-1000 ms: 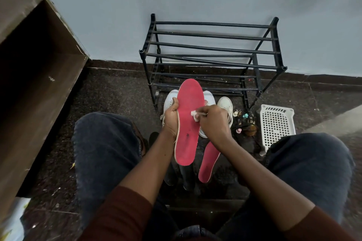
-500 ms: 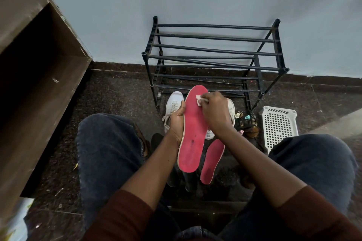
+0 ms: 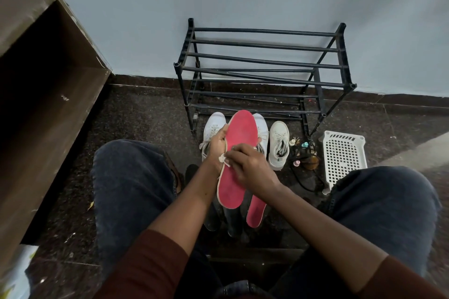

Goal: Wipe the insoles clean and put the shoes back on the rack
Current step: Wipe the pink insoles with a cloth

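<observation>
We're holding the pink insole [image 3: 243, 128] up off the floor between our knees, toe end pointing at the rack [image 3: 264, 63]. The left hand [image 3: 217, 144] is gripping it, fingers curled round its left edge about midway. The right hand [image 3: 251, 168] is pinching a small white wipe [image 3: 223, 159] and pressing it onto the face near that same edge.

Handling, as we're judging it: light, thin and flexible. It's likely bowing under wipe pressure, so we're backing it from behind and taking hold at the mid edge, not the tips. The surface is looking matte, not slippery. It's not fragile, but the pale rim is looking worn, so we're going easy there.

The second insole [image 3: 255, 211] is lying lower down, just beside the held one, with its upper part covered by our right wrist. The white shoes [image 3: 279, 145] are sitting on the floor in front of the rack, none on it yet.

What we're not seeing:
- The middle shoe is mostly hiding behind the held insole.
- The left fingertips are out of sight behind it.
- The wipe is mostly buried under the right fingers, so we can't tell its size or how dirty it is.
- The dark shapes [image 3: 211, 221] under the insoles may be footwear, but we can't tell.
- The small clutter [image 3: 305, 153] beside the white basket [image 3: 343, 153] is too small to identify.
</observation>
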Demonstrator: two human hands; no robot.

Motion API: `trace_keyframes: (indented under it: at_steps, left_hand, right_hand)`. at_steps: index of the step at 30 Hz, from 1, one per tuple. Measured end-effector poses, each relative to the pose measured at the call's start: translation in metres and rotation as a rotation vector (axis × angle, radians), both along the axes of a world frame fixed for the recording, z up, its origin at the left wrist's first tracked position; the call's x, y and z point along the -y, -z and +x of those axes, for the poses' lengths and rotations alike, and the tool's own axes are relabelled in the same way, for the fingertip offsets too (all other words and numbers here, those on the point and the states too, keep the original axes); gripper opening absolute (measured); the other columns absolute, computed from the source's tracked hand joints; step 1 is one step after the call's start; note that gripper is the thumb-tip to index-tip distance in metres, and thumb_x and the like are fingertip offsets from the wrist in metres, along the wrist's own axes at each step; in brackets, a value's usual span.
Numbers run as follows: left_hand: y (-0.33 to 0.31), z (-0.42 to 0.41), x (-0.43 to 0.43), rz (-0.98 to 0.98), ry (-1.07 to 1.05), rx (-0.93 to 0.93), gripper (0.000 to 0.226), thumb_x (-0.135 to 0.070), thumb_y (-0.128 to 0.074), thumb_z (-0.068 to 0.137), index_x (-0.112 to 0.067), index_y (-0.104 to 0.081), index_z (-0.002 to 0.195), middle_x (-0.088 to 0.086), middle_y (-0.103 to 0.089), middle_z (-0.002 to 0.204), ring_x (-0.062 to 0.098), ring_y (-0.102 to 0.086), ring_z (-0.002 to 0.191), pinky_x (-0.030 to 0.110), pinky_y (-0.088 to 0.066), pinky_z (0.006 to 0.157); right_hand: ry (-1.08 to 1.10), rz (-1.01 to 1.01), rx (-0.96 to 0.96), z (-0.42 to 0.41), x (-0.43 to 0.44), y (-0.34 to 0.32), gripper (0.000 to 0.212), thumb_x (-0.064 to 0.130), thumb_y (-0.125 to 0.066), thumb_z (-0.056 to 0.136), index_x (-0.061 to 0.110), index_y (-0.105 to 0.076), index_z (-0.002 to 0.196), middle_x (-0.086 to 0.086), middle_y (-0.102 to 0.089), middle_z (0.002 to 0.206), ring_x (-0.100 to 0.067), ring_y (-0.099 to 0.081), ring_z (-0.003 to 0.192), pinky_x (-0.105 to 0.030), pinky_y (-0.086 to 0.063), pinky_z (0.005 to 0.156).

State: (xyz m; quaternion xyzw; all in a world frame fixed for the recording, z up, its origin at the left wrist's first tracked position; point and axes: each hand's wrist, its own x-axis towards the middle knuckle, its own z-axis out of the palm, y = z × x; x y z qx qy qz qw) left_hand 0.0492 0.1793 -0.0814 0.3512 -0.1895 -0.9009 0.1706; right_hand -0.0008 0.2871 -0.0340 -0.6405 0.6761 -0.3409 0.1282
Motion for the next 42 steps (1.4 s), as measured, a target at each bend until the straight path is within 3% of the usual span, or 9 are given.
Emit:
trace_keyframes:
  at_steps: [5, 10, 18, 23, 27, 30, 35, 38, 42]
  left_hand:
    - [0.000, -0.006, -0.013, -0.049, -0.143, 0.035, 0.047, -0.011, -0.034, 0.088, -0.006, -0.066, 0.054, 0.005, -0.059, 0.051, 0.005, -0.062, 0.048, 0.016, -0.051, 0.054]
    - [-0.011, -0.009, -0.013, -0.036, -0.189, -0.161, 0.012, -0.015, -0.063, 0.053, -0.004, -0.067, 0.055, 0.005, -0.061, 0.054, 0.011, -0.066, 0.053, 0.018, -0.054, 0.053]
    - [-0.006, -0.005, -0.021, 0.037, 0.052, -0.046, 0.051, -0.037, -0.025, 0.101, -0.007, -0.066, 0.104, 0.009, -0.072, 0.094, 0.021, -0.069, 0.087, 0.035, -0.043, 0.094]
    - [-0.007, -0.009, -0.023, 0.022, 0.043, -0.059, 0.055, -0.035, -0.028, 0.098, -0.007, -0.076, 0.090, 0.010, -0.072, 0.093, 0.021, -0.069, 0.089, 0.035, -0.049, 0.089]
    - [-0.006, -0.011, -0.015, 0.054, -0.004, -0.041, 0.058, -0.033, -0.026, 0.099, -0.004, -0.071, 0.077, 0.012, -0.070, 0.073, 0.019, -0.070, 0.066, 0.025, -0.057, 0.062]
    - [-0.008, -0.011, -0.015, -0.077, 0.043, 0.060, 0.067, -0.047, -0.013, 0.102, -0.018, -0.070, 0.080, 0.001, -0.067, 0.077, 0.004, -0.068, 0.062, 0.016, -0.055, 0.058]
    - [-0.011, -0.009, -0.019, 0.003, 0.165, -0.070, 0.080, -0.070, -0.014, 0.090, -0.011, -0.067, 0.109, 0.009, -0.070, 0.099, 0.021, -0.068, 0.090, 0.032, -0.054, 0.081]
    - [-0.009, -0.004, -0.018, -0.010, 0.222, -0.080, 0.091, -0.074, -0.008, 0.088, -0.014, -0.076, 0.098, 0.007, -0.073, 0.093, 0.020, -0.069, 0.083, 0.032, -0.055, 0.075]
    - [-0.006, -0.007, -0.012, -0.036, 0.196, -0.014, 0.092, -0.076, -0.001, 0.084, -0.012, -0.059, 0.116, 0.008, -0.073, 0.088, 0.020, -0.070, 0.080, 0.029, -0.058, 0.069]
  right_hand:
    - [0.146, 0.044, -0.080, -0.024, 0.033, 0.005, 0.013, 0.003, -0.059, 0.086, -0.006, -0.068, 0.090, -0.022, -0.060, 0.087, -0.036, -0.058, 0.078, -0.041, -0.044, 0.072]
    - [0.160, 0.026, -0.137, -0.029, 0.044, 0.006, 0.017, 0.005, -0.053, 0.090, -0.006, -0.066, 0.089, -0.021, -0.059, 0.089, -0.035, -0.057, 0.080, -0.044, -0.046, 0.070]
    - [0.498, 0.021, -0.038, -0.062, 0.056, 0.000, 0.021, 0.006, -0.049, 0.092, -0.008, -0.064, 0.097, -0.024, -0.056, 0.100, -0.036, -0.054, 0.089, -0.038, -0.040, 0.076]
    - [0.433, 0.052, -0.015, -0.063, 0.048, 0.000, 0.018, 0.003, -0.052, 0.090, -0.004, -0.065, 0.099, -0.021, -0.059, 0.102, -0.033, -0.057, 0.093, -0.031, -0.039, 0.077]
    - [0.192, 0.043, -0.103, -0.038, 0.030, 0.006, 0.013, -0.006, -0.056, 0.082, -0.008, -0.068, 0.088, -0.024, -0.061, 0.086, -0.037, -0.059, 0.074, -0.043, -0.048, 0.065]
    - [0.181, 0.020, -0.127, -0.039, 0.031, 0.007, 0.010, -0.004, -0.059, 0.082, -0.011, -0.066, 0.082, -0.025, -0.059, 0.080, -0.037, -0.058, 0.068, -0.046, -0.050, 0.059]
    - [0.446, 0.038, -0.079, -0.065, 0.046, 0.007, 0.019, 0.004, -0.052, 0.090, -0.008, -0.065, 0.096, -0.024, -0.056, 0.098, -0.036, -0.055, 0.087, -0.039, -0.043, 0.075]
    - [0.550, 0.093, -0.031, -0.072, 0.051, 0.006, 0.023, 0.006, -0.047, 0.093, -0.009, -0.063, 0.100, -0.023, -0.055, 0.103, -0.034, -0.054, 0.091, -0.037, -0.042, 0.078]
    - [0.410, 0.078, -0.041, -0.058, 0.043, 0.007, 0.020, -0.002, -0.050, 0.090, -0.007, -0.066, 0.101, -0.023, -0.056, 0.100, -0.035, -0.055, 0.091, -0.035, -0.041, 0.078]
